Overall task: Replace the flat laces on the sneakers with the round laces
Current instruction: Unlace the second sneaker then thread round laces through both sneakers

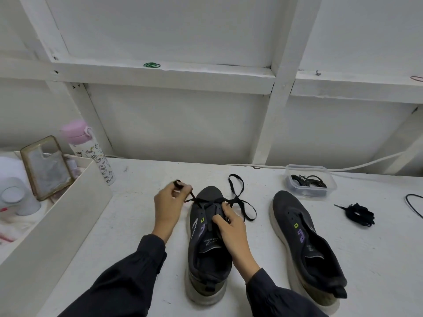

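Observation:
Two dark sneakers stand on the white table, toes pointing away from me. The left sneaker (207,245) has a flat black lace (240,202) threaded only through its front eyelets. My left hand (168,208) pinches one end of that lace, pulling it up and to the left. My right hand (229,225) grips the sneaker's tongue and eyelet area. The lace's other end loops loosely on the table beyond the toe. The right sneaker (304,243) has no lace. A bunched black lace (359,213) lies to its right. Round black laces (307,181) sit in a clear plastic tub (332,179).
A white open box (68,216) flanks the left side, with a phone case (47,167) leaning in it. A pink-lidded bottle (91,152) stands behind it. A white cable (366,164) runs along the back wall; a black cord (412,204) lies at the far right.

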A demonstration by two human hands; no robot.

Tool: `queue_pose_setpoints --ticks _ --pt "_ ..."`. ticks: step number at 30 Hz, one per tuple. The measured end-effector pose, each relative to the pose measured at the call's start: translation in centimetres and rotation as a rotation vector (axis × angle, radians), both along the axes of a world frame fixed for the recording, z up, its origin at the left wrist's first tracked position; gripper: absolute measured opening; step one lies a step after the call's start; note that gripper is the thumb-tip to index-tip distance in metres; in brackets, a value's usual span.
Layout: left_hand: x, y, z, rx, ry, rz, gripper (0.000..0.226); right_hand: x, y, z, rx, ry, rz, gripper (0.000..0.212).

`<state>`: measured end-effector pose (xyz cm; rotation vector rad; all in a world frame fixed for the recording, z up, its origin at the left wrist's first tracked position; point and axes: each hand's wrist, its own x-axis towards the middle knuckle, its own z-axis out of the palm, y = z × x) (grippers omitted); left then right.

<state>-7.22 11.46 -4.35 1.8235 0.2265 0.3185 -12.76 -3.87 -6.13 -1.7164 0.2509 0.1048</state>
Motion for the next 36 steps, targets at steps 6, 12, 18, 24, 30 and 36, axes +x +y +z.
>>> queue_pose_setpoints --ticks 6,12,18,24,30,36 --pt "-0.1 0.3 1.4 -0.174 0.003 0.066 0.02 0.3 0.2 -0.4 0.018 -0.011 -0.005 0.051" --pt "-2.1 -1.4 -2.3 0.029 0.197 -0.175 0.019 0.5 0.1 -0.9 -0.01 -0.038 -0.009 0.06" --pt "0.1 -0.1 0.4 -0.1 -0.024 0.066 0.016 0.5 0.0 -1.2 -0.012 -0.015 -0.009 0.06" --pt "-0.3 -1.1 0.8 -0.184 0.016 0.052 0.015 0.4 -0.2 -0.9 0.032 -0.037 -0.004 0.059" --pt "-2.2 -2.1 -2.5 0.017 0.157 -0.123 0.015 0.2 -0.3 -0.5 0.032 -0.035 -0.002 0.034" --pt "-0.3 -0.6 -0.1 -0.015 -0.06 0.049 0.017 0.1 -0.1 -0.5 0.02 -0.033 0.024 0.046"
